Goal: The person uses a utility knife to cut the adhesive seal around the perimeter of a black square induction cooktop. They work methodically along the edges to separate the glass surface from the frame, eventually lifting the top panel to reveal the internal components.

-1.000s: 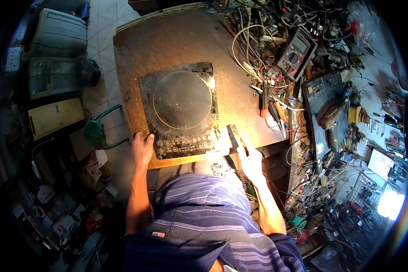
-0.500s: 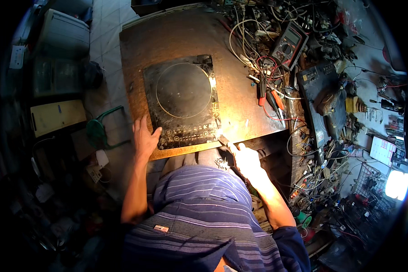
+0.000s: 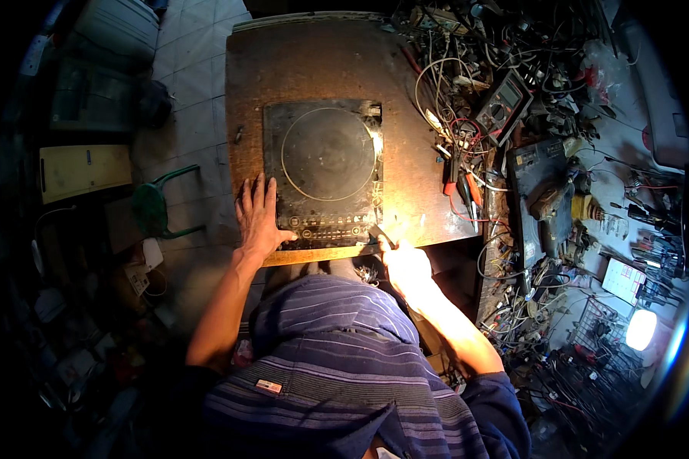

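A black induction cooktop [image 3: 328,164] with a pale ring lies on the brown wooden table [image 3: 314,65], its control strip along the near edge. My left hand [image 3: 260,222] rests at the plate's near left corner, fingers stretched along the left edge and thumb on the corner; it is open. At the near right corner, my right hand [image 3: 406,268] is closed round a short flat tool [image 3: 377,232], whose tip touches or nearly touches the corner. Glare and my fingers hide much of this tool, so its exact kind cannot be told.
Right of the cooktop lie a multimeter [image 3: 504,107], red-handled pliers [image 3: 473,190] and tangled cables [image 3: 444,84]. A dark appliance panel [image 3: 532,199] leans beyond the table's right side. A green stool [image 3: 151,208] stands on the tiled floor at left.
The view has shifted, and the cooktop appears straighter. My left hand lies farther up the left edge with its fingers extended. My right hand has come closer to the near right corner.
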The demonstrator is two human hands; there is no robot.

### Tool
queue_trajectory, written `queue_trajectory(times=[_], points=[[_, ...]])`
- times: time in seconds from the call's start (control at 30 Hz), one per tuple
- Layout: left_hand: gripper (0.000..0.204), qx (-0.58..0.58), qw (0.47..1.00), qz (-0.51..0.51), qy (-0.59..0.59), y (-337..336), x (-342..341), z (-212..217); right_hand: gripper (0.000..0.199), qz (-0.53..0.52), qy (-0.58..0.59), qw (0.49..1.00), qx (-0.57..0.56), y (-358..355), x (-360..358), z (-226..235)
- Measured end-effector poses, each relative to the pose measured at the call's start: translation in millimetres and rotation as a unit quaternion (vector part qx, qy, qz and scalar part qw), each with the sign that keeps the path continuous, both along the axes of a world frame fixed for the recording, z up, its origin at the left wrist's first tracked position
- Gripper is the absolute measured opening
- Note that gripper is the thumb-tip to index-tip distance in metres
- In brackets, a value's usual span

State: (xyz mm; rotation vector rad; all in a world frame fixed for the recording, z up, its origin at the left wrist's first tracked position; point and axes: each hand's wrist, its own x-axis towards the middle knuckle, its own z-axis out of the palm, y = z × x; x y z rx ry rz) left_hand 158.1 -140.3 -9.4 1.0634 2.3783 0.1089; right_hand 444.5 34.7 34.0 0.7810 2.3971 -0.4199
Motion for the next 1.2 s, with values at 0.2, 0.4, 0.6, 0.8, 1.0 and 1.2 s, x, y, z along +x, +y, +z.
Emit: queue_trajectory(times=[0.2, 0.4, 0.6, 0.8, 1.0, 1.2], points=[[0.137, 0.010, 1.000, 0.002, -0.004, 5.5, -1.5, 6.7, 0.040, 0.015, 0.044, 0.999, -0.006, -0.6, -11.8, 7.5], [0.137, -0.018, 1.000, 0.011, -0.013, 7.9, -1.9, 8.5, 0.048, 0.015, -0.004, 1.000, -0.012, -8.0, 25.4, 19.3], [0.137, -0.012, 1.000, 0.006, -0.004, 7.9, -1.8, 7.8, 0.060, -0.098, 0.067, 0.991, -0.055, -10.6, 2.5, -6.8], [0.107, 0.031, 0.999, 0.018, -0.010, 19.8, -25.2, 20.3, 0.057, -0.018, 0.035, 0.999, -0.014, -9.3, 12.6, 5.2], [0.075, 0.251, 0.963, 0.035, 0.089, 92.1, -107.4, -27.9, 0.048, -0.034, 0.070, 0.997, -0.013, -5.6, -22.8, 11.5], [0.070, 0.245, 0.958, 0.018, 0.148, 131.8, -117.9, -72.4, 0.056, 0.003, 0.050, 0.999, -0.014, 0.6, -34.1, 18.7]])
